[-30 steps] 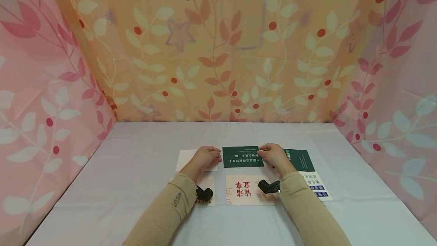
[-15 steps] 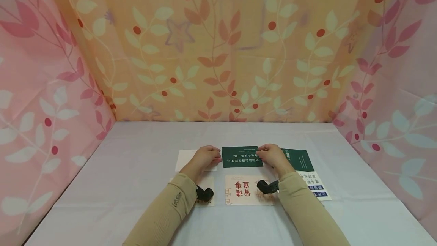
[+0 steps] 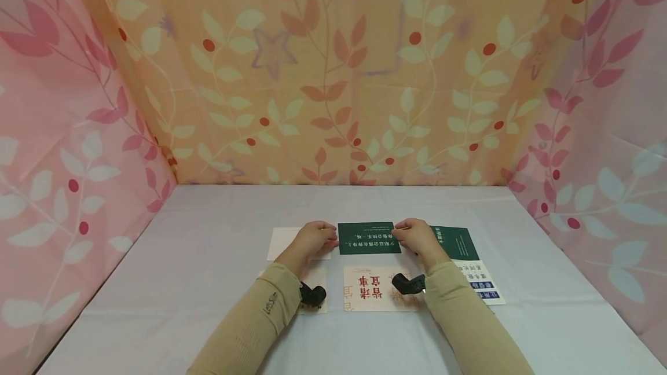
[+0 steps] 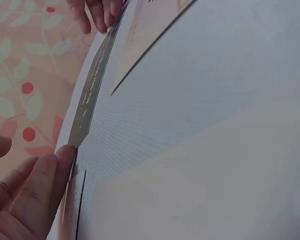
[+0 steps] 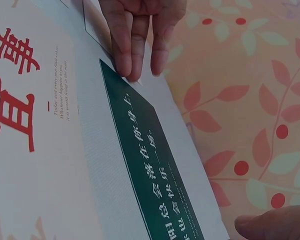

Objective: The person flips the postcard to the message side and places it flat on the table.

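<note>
Both your hands pinch the dark green card (image 3: 369, 238) at its short ends: left hand (image 3: 311, 240) on the left edge, fingertips (image 4: 65, 156) pressed to the card's rim, right hand (image 3: 414, 236) on the right edge with fingers curled over it. Card lies flat on the white tablecloth (image 3: 208, 282), mid-table, long side running left to right, white Chinese print on it upside down to you; too small to read surely. In the right wrist view the left hand's fingers (image 5: 126, 47) touch the far corner of the card (image 5: 150, 170).

Your forearms come in from the near edge in tan sleeves (image 3: 250, 323), wrists low, each with a black wrist camera (image 3: 312, 294) strapped under it.

Just near of the green card lies a cream card (image 3: 376, 288) with large red Chinese characters, small English line beside them starting "Today and every" (image 5: 60, 85). Left of the green card, a plain cream card (image 3: 283, 243) partly under your left hand. Right, a second dark green card (image 3: 458, 243), and near of it a white card with blue bars (image 3: 482, 287). Leaf-print curtain (image 3: 333, 74) all round.
</note>
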{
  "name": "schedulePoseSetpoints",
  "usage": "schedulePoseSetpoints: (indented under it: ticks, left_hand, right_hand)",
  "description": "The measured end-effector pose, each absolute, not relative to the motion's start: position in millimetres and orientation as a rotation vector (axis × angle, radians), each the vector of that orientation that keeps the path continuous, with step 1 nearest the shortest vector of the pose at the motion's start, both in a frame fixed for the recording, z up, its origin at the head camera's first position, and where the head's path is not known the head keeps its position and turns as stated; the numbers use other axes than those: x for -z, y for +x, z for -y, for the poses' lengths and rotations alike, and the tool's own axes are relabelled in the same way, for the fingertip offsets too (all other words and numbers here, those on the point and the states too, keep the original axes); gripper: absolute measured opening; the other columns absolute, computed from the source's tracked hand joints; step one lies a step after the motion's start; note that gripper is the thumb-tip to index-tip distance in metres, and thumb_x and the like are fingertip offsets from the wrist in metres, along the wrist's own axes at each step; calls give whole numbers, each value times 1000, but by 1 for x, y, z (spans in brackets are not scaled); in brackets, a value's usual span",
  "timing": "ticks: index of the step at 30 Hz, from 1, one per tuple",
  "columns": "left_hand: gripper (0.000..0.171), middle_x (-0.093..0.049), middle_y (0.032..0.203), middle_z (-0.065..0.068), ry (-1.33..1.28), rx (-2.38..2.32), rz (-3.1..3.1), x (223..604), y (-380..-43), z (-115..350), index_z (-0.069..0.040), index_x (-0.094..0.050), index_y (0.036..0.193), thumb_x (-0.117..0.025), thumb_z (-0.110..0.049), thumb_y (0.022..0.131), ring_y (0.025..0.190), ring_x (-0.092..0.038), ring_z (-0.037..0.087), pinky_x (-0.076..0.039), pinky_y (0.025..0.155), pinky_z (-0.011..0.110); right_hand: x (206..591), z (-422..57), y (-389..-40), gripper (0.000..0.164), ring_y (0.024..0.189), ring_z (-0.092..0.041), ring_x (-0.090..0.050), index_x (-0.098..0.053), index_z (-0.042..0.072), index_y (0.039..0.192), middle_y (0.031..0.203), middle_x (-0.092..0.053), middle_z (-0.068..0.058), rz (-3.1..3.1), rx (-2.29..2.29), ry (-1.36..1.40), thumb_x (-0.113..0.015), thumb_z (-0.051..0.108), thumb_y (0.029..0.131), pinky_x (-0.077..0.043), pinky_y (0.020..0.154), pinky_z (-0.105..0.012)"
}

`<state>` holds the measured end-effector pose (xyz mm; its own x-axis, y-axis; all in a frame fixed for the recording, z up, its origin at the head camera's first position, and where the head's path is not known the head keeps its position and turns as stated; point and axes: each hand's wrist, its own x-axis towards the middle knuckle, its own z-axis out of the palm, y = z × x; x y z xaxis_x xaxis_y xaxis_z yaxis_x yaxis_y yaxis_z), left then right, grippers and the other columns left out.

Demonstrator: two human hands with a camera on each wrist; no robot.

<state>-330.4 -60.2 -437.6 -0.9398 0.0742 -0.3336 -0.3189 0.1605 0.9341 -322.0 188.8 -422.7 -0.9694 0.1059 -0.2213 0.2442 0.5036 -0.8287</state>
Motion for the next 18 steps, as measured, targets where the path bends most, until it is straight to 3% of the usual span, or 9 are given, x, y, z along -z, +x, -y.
schedulePoseSetpoints:
  ticks: [18]
  left_hand:
    - [23,-60,95,14,-221,-1867,-2136,436,-329,63,1,-59,109,-51,-13,92,83,-65,19,-53,71,25]
  right_hand:
    - [420,-189,-321,28,94,-24,-58,-58,4,112,109,-59,-13,-2538,1482,385,-57,22,90,-48,83,-38]
